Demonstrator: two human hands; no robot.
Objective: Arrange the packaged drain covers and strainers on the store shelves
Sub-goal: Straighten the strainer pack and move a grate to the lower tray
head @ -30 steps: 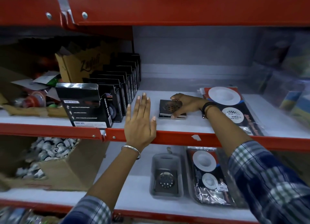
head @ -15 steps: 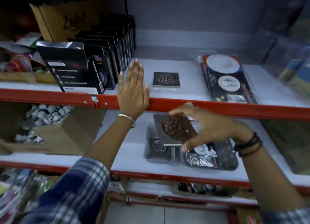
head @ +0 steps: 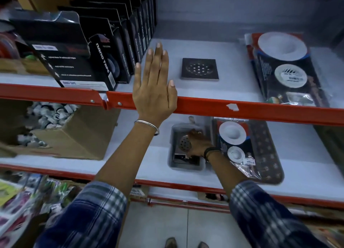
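Observation:
A dark square drain cover (head: 200,69) lies flat on the upper shelf (head: 204,48). My left hand (head: 154,84) rests flat on that shelf's red front rail (head: 260,111), fingers straight and holding nothing. On the lower shelf stands a grey tray (head: 172,164). My right hand (head: 198,143) is inside it, fingers closed on a metal drain cover (head: 184,143) with a round perforated centre. Packaged white strainers lie on the upper shelf at the right (head: 283,69) and on the lower shelf beside the tray (head: 238,145).
A row of black tape boxes (head: 96,48) stands at the left of the upper shelf, close to my left hand. An open cardboard box (head: 74,136) of small white parts sits at the lower left. A dark perforated mat (head: 268,154) lies under the lower strainer pack.
My right hand left the square drain cover on the upper shelf, then carried another drain cover down into the grey tray. My left hand stayed on the rail. The view tilted down.

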